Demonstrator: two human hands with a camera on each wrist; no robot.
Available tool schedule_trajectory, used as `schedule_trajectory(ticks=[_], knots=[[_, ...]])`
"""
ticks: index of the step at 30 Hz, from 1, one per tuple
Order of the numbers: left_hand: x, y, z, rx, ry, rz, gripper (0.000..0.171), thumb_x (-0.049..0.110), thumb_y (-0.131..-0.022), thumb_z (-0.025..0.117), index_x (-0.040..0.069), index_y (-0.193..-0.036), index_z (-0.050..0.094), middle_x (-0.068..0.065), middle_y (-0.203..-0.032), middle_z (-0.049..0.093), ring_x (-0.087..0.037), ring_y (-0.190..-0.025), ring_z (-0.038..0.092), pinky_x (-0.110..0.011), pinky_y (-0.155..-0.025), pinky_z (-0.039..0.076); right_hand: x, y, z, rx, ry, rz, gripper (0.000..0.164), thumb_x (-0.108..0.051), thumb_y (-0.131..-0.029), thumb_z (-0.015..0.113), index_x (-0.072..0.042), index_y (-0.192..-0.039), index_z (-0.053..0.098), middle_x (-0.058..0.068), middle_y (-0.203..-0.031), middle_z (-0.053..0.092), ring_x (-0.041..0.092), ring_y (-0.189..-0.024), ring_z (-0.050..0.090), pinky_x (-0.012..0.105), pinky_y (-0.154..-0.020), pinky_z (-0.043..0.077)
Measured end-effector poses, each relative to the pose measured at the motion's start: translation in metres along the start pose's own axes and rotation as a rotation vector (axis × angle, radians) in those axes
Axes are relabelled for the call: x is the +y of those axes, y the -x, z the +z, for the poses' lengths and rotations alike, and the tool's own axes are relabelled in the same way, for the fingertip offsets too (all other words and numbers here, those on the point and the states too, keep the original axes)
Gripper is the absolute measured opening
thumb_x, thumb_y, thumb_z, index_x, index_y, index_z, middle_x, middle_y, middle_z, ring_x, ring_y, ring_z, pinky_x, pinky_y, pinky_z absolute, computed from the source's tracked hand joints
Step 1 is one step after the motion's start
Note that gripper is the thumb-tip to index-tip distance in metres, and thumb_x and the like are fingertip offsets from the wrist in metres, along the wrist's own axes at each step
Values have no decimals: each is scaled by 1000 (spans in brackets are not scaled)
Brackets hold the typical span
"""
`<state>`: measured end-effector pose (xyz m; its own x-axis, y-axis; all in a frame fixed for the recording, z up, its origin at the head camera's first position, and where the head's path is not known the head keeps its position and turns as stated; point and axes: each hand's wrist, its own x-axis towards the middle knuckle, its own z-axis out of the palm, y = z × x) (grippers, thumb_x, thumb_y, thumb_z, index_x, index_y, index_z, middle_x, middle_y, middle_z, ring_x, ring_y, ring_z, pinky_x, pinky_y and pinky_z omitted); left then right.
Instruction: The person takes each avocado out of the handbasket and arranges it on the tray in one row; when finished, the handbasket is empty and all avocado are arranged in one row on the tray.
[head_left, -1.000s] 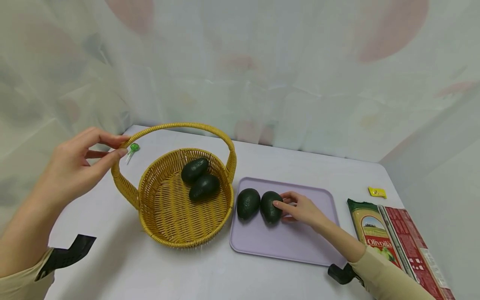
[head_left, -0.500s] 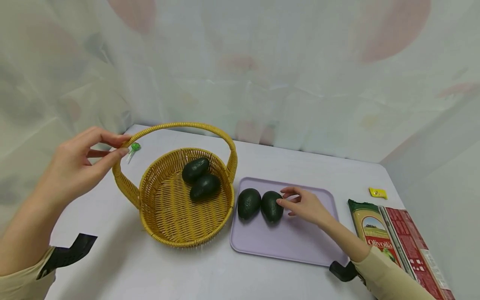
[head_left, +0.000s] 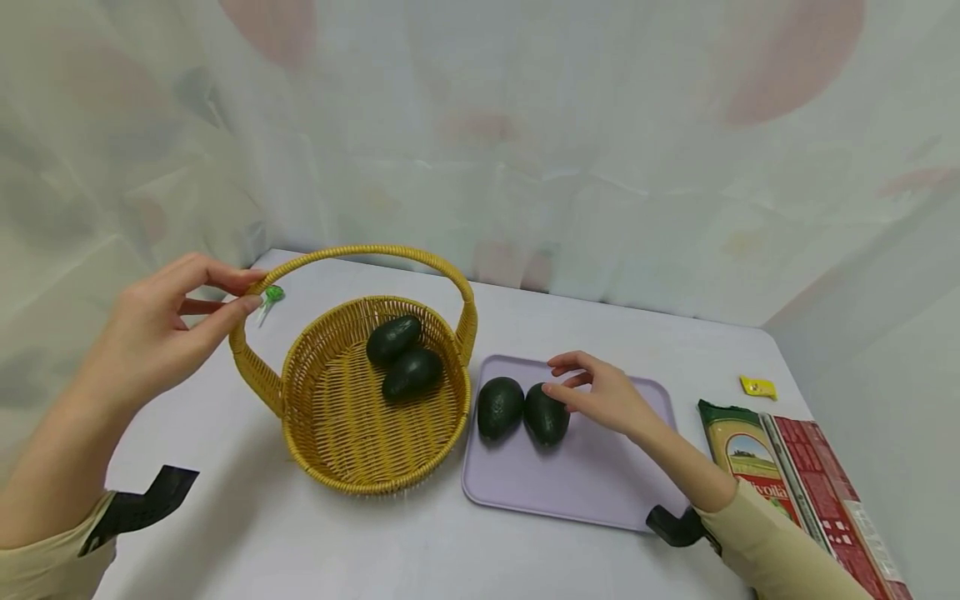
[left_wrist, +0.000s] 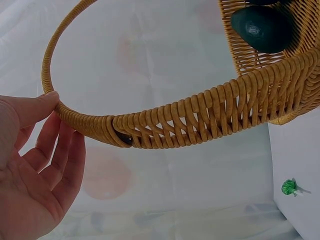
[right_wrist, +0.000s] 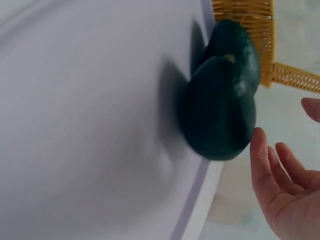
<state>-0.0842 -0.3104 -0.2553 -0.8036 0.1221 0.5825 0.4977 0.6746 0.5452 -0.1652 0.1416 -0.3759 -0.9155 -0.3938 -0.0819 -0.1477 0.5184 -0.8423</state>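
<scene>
My left hand (head_left: 161, 321) pinches the handle (head_left: 367, 249) of a yellow wicker basket (head_left: 348, 437) between thumb and fingers, on its left side. Two dark green avocados lie inside the basket, an upper avocado (head_left: 393, 339) and a lower avocado (head_left: 412, 375). Right of it, on a lilac tray (head_left: 592, 475), sit two more, a left avocado (head_left: 499, 409) and a right avocado (head_left: 547, 418). My right hand (head_left: 600, 396) hovers over the right avocado with fingers loosely bent and nothing in them. In the right wrist view a fingertip (right_wrist: 259, 136) is right at that avocado's side.
A green-wrapped lollipop (head_left: 273, 293) lies behind the basket handle at the left. At the right are a small yellow packet (head_left: 758, 387), an Olivoilà bag (head_left: 748, 458) and a red package (head_left: 828, 492). A pale curtain (head_left: 570, 150) hangs behind the table.
My right hand has let go of the right avocado and risen slightly, up and to the left over it. The left hand keeps its grip on the handle.
</scene>
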Motion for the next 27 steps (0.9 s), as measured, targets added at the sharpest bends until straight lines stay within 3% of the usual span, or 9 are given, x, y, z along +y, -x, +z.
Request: schedule_trajectory(ticks=[5,16,21,27], knots=[[0,0,-1,-1,-2,1,25,-16,-78,70,0,-96,66,15,-110,68,0,-98,61,-5,-77,47,-15,-7,6,-25,-16,-39,45,-32,-86,76,-11,-123,61,11,-121,62,19,-97,65,30,-70,59],[-1,0,-1,-9,-18,3,25,-14,-79,72,2,-97,66,16,-110,67,1,-99,61,-5,-76,47,-49,-16,28,-95,36,-127,37,-33,-86,74,-25,-121,62,-7,-114,64,10,-95,64,33,-80,55],[0,0,-1,-12,-22,0,25,-14,-79,71,2,-97,66,16,-110,66,2,-100,60,-5,-76,47,-61,-20,39,-128,38,-165,37,-31,-86,74,-25,-121,62,-3,-117,64,9,-96,63,35,-79,52],[1,-1,-2,-14,-33,0,25,-14,-79,71,3,-97,65,18,-109,66,2,-98,60,-5,-76,47,-73,-26,52,-192,13,-213,42,-30,-88,73,-18,-126,60,4,-121,63,10,-98,63,33,-79,54]])
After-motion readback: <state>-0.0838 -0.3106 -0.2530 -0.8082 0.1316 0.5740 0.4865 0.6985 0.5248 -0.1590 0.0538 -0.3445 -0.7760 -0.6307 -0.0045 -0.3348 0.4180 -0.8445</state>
